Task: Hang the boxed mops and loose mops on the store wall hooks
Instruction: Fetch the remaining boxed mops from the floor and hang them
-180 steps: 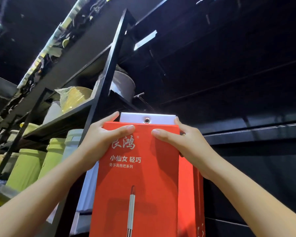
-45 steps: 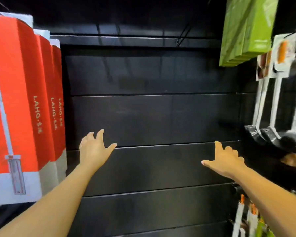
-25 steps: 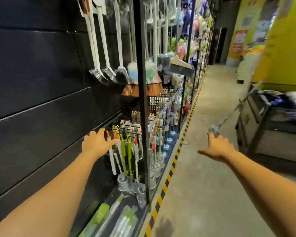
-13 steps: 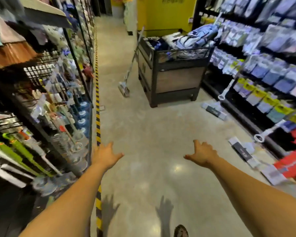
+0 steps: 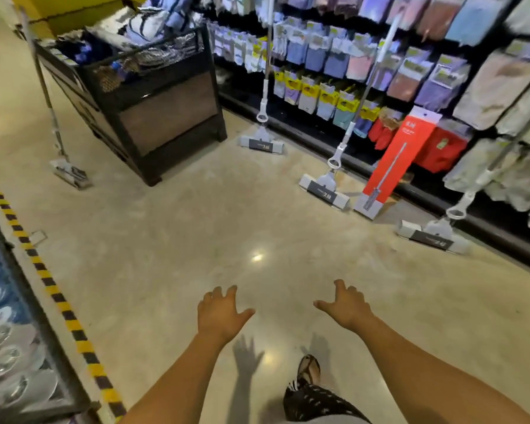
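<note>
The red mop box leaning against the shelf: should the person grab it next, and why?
Probably yes: step toward the red mop box and reach with the right hand. Both it and the left hand are open and hold nothing, and the box stands unhung on the floor, beside a loose mop.

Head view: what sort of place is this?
A retail store aisle, likely household goods: packaged cloths hang in rows, a merchandise bin stands on the floor, and loose mops and a red boxed mop lean against the shelving.
</note>
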Demonstrator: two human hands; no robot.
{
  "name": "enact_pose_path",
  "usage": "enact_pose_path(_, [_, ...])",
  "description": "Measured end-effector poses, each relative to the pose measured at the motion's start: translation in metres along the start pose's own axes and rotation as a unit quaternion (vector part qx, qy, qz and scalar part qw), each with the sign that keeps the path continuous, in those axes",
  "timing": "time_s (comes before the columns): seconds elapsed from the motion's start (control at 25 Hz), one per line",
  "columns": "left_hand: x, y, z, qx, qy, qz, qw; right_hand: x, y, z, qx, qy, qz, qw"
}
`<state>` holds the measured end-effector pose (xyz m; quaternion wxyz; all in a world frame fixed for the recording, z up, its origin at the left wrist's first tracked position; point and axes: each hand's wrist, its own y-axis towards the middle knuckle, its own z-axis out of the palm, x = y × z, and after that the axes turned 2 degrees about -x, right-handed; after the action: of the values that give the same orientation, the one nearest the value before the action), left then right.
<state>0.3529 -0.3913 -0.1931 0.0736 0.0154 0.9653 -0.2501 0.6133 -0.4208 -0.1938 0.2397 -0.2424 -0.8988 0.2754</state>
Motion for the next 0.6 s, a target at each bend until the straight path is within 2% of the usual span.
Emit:
enact_pose_path(0.12, [-0.046,0.030,0.001,0.013,0.010,0.018,1.000,-0.033,0.023,-0.016,0.006,0.071,0.054,0.996])
enact_pose_path(0.32, [-0.110,0.085,-0.004,0.014,-0.009,0.029,0.999,-0.068,0.069,-0.040,0.017,0.093,0.092,0.991])
enact_pose_path(0.48, [-0.142,0.130,-0.014,0.022,-0.003,0.052,0.998,-0.066,0.114,-0.063,0.004,0.164,0.117,0.979])
enact_pose_path(0.6, [-0.159,0.190,-0.034,0.030,0.011,0.073,0.997,-0.049,0.156,-0.081,-0.016,0.175,0.130,0.976])
